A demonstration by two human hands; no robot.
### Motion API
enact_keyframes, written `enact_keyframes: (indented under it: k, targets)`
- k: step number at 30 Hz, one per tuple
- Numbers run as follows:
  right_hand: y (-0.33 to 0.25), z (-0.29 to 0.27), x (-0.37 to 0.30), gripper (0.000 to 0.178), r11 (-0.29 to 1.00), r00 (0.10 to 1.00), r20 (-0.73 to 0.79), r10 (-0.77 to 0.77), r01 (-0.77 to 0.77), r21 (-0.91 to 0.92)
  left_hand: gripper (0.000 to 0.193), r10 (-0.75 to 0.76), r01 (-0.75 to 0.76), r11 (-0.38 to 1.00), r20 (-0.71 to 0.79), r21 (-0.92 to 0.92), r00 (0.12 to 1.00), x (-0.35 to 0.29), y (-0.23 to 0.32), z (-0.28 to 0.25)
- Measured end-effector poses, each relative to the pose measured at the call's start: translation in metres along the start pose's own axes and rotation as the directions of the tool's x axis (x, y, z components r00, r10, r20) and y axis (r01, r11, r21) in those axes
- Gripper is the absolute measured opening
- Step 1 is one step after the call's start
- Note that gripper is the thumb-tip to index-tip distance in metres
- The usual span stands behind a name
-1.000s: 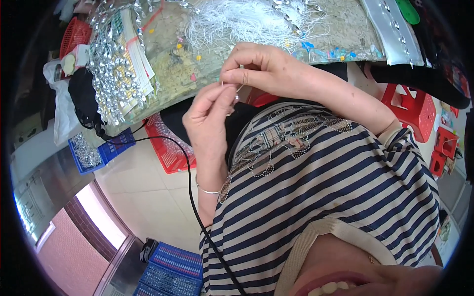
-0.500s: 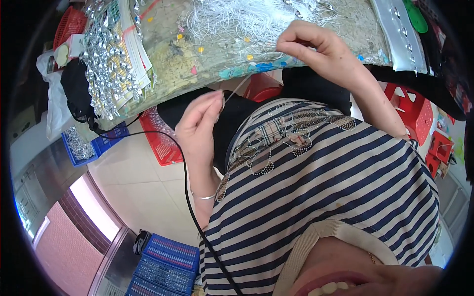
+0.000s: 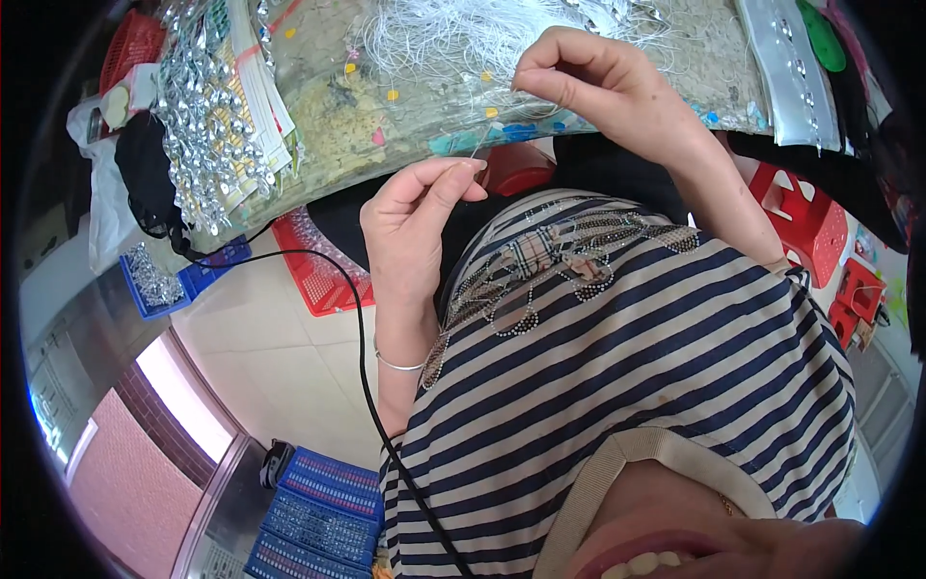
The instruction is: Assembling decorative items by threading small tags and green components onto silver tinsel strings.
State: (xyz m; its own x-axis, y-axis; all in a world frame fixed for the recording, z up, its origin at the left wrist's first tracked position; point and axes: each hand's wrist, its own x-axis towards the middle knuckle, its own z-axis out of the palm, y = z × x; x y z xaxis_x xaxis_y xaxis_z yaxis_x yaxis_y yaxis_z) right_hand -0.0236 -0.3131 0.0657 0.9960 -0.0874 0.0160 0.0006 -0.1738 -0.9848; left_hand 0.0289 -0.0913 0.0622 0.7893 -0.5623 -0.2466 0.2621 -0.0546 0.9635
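Over the near edge of the worktop: a thin pale thread is slanting up from the left hand towards the right hand, its upper stretch fading too fine to follow.
Left hand: just outside that edge, it's pinching the thread between thumb and forefinger; a pale bracelet is circling the wrist.
Right hand: up above the worktop now, it's hovering with thumb and forefinger meeting at the tips; whether they're gripping the thread, I cannot tell.
White heap: beyond the hands, a tangle of white threads is sprawling towards the far edge.
Left edge: silver strands are glittering down to the near left corner, and papers are lying just beside them.
Right edge: a white strip is carrying a line of shiny pieces; a green object is sitting just beyond it.
Cable: a black cable is trailing from the near left corner past the left arm.
Floor: a red basket and a blue basket are standing near that corner, while a red stool is waiting on the right.
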Motion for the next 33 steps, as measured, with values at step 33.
enact_keyframes:
  k: [33]
  targets:
    - [-0.013,0.027,-0.012,0.018,0.849,0.971,0.165,0.174,-0.233,0.475,0.012,0.077,-0.071,0.987,0.037,-0.147,0.996,0.004,0.003,0.018]
